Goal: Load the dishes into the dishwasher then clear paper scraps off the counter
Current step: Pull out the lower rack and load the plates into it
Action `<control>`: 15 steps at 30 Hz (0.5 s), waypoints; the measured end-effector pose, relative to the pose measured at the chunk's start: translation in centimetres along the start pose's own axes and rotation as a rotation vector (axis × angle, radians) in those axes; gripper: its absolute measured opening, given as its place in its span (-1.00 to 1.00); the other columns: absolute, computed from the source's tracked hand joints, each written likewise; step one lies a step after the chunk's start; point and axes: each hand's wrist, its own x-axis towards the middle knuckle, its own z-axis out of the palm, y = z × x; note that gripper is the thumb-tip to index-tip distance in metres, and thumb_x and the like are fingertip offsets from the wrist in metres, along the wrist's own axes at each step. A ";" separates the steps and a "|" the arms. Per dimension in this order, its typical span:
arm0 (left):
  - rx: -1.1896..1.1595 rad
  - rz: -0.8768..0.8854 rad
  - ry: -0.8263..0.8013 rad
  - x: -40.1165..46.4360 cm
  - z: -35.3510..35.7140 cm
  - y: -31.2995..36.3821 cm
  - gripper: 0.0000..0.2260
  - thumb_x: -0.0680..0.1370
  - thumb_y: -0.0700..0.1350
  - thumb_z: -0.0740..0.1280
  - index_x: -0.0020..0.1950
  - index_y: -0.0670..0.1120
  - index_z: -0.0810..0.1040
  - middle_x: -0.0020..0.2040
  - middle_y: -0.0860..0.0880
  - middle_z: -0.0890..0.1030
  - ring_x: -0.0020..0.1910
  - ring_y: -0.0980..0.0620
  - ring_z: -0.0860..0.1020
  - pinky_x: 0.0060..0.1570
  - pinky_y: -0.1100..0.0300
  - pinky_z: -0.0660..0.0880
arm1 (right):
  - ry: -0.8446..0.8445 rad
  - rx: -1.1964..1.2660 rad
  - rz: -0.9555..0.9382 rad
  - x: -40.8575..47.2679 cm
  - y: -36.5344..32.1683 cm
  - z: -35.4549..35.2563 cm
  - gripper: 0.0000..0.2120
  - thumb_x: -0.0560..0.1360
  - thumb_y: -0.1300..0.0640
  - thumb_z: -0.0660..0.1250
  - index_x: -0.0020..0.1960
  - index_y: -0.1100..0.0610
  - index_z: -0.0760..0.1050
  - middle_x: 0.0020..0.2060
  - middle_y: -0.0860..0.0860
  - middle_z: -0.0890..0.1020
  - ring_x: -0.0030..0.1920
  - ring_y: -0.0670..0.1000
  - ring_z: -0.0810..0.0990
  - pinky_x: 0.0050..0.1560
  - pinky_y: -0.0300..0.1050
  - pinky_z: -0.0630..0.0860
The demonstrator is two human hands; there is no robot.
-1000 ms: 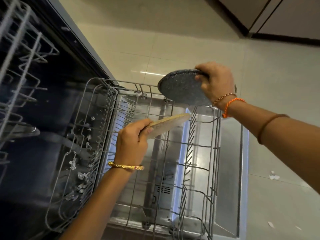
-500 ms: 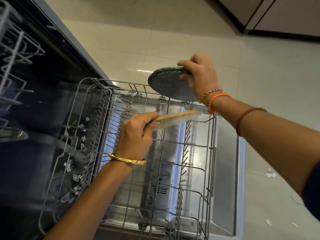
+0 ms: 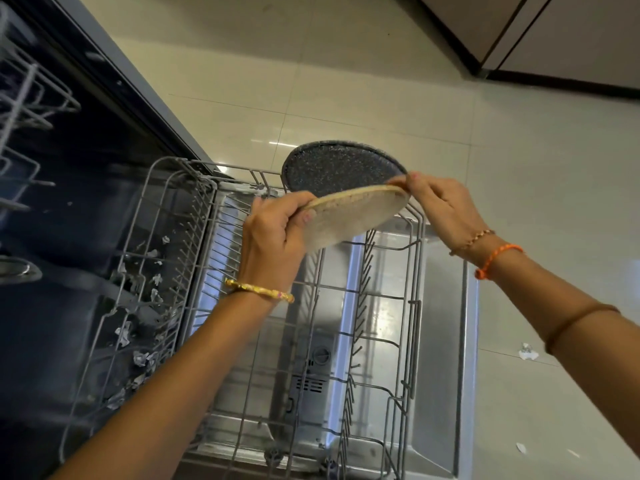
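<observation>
Both hands over the pulled-out lower rack (image 3: 414,306): left hand (image 3: 273,237) fingers clamp the beige plate (image 3: 353,216), right hand (image 3: 440,206) fingers pinch the dark speckled plate (image 3: 339,168)

The floor (image 3: 381,81) is laid with large, glossy cream tiles split by thin grout lines, and a bright streak of light (image 3: 282,144) reflects off one tile. At the upper right stand pale cabinet fronts (image 3: 571,32) with a dark plinth (image 3: 561,83) running along their base. Small white scraps (image 3: 528,351) lie scattered on the tiles at the right.
</observation>
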 end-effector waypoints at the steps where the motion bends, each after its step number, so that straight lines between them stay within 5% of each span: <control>1: -0.011 -0.030 0.011 0.5 0.2 0.2 -0.78 0.46 -0.19 0.26 0.01 -0.24 0.62 -0.15 0.10 0.50 -0.14 0.07 0.49 0.08 -0.27 0.44 | 0.010 0.029 -0.015 -0.6 0.2 -0.2 -0.68 0.51 -0.04 0.10 0.11 0.03 0.55 -0.11 -0.02 0.60 -0.06 -0.07 0.53 -0.05 -0.28 0.42; 4: -0.077 -0.116 0.032 2.4 0.7 0.6 -0.75 0.49 -0.08 0.26 0.06 -0.16 0.60 -0.12 0.12 0.52 0.00 -0.01 0.51 0.15 -0.21 0.42 | 0.130 -0.048 -0.141 -1.0 0.8 -0.4 -0.76 0.48 0.09 0.21 0.02 0.16 0.58 -0.17 0.06 0.59 -0.13 -0.01 0.53 -0.18 -0.28 0.46; 9: -0.077 -0.121 0.092 6.0 1.9 0.4 -0.82 0.48 -0.31 0.31 0.06 -0.22 0.62 -0.09 0.07 0.52 -0.05 0.16 0.47 0.00 0.52 0.39 | 0.397 -0.146 -0.195 0.6 0.9 -0.6 -0.70 0.46 0.10 0.23 -0.09 0.32 0.61 -0.21 0.21 0.64 -0.19 -0.01 0.50 -0.19 -0.36 0.33; 15: -0.073 -0.103 0.052 7.9 4.2 -1.6 -0.83 0.48 -0.30 0.32 0.03 -0.22 0.64 -0.10 0.06 0.53 -0.07 0.16 0.47 -0.13 0.62 0.31 | 0.456 -0.162 -0.105 1.8 2.7 0.5 -0.78 0.43 0.18 0.31 -0.08 0.32 0.63 -0.20 0.23 0.65 -0.17 0.10 0.59 -0.17 -0.37 0.30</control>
